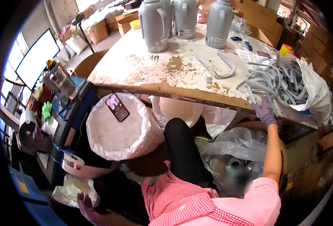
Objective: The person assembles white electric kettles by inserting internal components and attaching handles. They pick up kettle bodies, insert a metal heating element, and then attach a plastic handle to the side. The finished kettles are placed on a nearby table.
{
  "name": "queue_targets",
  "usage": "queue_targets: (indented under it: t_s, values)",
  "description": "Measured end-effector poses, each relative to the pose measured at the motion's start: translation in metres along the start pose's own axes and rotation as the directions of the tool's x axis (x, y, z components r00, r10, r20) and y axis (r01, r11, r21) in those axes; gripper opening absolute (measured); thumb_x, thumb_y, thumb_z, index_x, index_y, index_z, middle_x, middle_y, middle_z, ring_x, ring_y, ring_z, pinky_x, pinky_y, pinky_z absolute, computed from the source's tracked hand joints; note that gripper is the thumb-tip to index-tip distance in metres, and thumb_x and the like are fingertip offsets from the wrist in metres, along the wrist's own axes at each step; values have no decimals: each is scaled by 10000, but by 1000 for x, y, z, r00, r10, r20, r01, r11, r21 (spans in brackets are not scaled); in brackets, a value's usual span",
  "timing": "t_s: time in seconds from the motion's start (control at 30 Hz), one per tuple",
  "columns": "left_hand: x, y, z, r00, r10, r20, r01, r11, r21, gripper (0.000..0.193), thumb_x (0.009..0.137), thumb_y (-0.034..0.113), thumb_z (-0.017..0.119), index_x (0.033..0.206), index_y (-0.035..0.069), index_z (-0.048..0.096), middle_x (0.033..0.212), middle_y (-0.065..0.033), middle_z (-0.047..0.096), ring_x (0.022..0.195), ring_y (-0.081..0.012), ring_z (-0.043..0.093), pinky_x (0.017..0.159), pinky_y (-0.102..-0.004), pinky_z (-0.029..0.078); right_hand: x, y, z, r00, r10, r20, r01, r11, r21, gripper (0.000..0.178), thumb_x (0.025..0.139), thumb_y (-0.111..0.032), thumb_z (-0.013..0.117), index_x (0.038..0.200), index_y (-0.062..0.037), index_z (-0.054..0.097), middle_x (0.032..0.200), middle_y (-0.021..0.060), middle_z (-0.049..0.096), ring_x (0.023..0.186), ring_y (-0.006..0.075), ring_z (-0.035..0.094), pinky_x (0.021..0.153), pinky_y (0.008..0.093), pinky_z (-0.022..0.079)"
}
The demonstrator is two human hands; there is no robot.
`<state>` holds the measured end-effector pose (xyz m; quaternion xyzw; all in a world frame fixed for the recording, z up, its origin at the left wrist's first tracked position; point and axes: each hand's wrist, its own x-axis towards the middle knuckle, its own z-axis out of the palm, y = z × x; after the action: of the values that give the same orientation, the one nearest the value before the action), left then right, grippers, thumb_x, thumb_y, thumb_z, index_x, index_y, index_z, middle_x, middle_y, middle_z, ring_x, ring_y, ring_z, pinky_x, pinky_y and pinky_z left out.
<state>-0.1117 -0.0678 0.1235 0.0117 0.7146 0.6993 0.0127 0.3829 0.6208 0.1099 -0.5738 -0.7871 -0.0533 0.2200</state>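
My right hand [265, 113], in a purple glove, reaches up to the table's near edge at the right. Its thumb and fingers are spread beside the end of a grey plastic strip [251, 95]. That strip hangs out of a pile of curved grey strips [283, 81] spilling from a white plastic bag [314, 88]. Low at the left is my gloved left hand [88, 211], its fingers apart with nothing visible in them, near a small plastic bag [73, 191]. Two loose curved strips [226, 71] lie on the worn white table [136, 64].
Several grey vacuum jugs [154, 28] stand at the table's far side. A phone [117, 107] rests on a white sack [98, 130] before my knees. Clear plastic bagging [234, 145] sits under the table. To the left are a tape roll [73, 162] and a screen [37, 58].
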Motion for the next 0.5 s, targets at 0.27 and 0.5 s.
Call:
queue_targets:
  t_s: [0.27, 0.5]
  values:
    - [5, -80, -99, 970, -166, -177, 162, 986, -38, 533, 1031, 366, 467, 1459, 49, 450, 1412, -119, 535, 1256, -241, 548, 1051, -363, 399, 86, 12, 94, 987, -146, 70, 121, 952, 281, 506, 873, -206, 652, 1304, 38, 550, 1223, 243, 613, 1141, 304, 585, 918, 369, 500]
    - [-168, -248, -278, 421, -615, -666, 582, 747, -322, 584, 930, 599, 523, 1292, 150, 614, 1302, -44, 615, 1108, -164, 599, 934, -294, 412, 65, -113, 13, 979, -167, 119, 103, 903, 418, 505, 959, -264, 608, 1344, 55, 538, 1317, 198, 604, 1200, 286, 574, 1019, 364, 440]
